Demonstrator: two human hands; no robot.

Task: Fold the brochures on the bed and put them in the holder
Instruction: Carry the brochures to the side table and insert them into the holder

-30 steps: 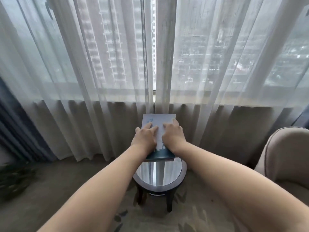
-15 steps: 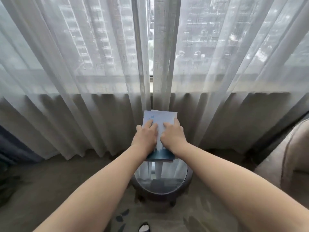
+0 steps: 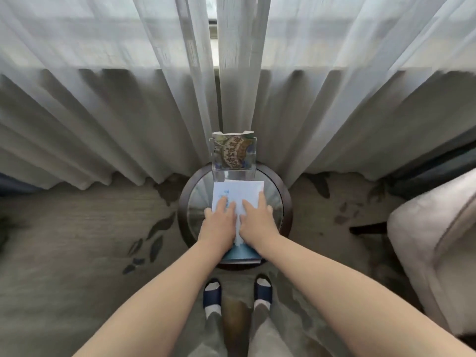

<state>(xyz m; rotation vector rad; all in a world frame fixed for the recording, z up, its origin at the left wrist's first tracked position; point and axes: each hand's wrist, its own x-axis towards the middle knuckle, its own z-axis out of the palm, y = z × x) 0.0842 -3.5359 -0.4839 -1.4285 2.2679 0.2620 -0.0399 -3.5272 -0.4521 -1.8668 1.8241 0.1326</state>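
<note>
Here, through the head camera, I see both hands pressed flat on a stack of brochures (image 3: pixel 238 195) that lies on the small round desk (image 3: pixel 286 202). My left hand (image 3: pixel 219 225) rests palm down with its fingers spread and straight over the left half of the top sheet; it is not curled around anything. My right hand (image 3: pixel 256 222) lies just beside it, also flat and spread, covering the right half, with a narrow strip of paper showing between the two. Beyond the fingertips the pale top of the brochure stays uncovered, and below the wrists its dark blue lower edge reaches the near rim of the desk. Just past the far edge of the stack stands the clear holder (image 3: pixel 233 155), upright at the back of the desk, with one patterned brochure (image 3: pixel 235 152) already inside it. Behind the holder hang sheer curtains (image 3: pixel 128 99). To the right of my right forearm is a light armchair (image 3: pixel 432 243). Beneath my arms, on the carpet, I see two feet in dark blue slippers (image 3: pixel 212 292).
</note>
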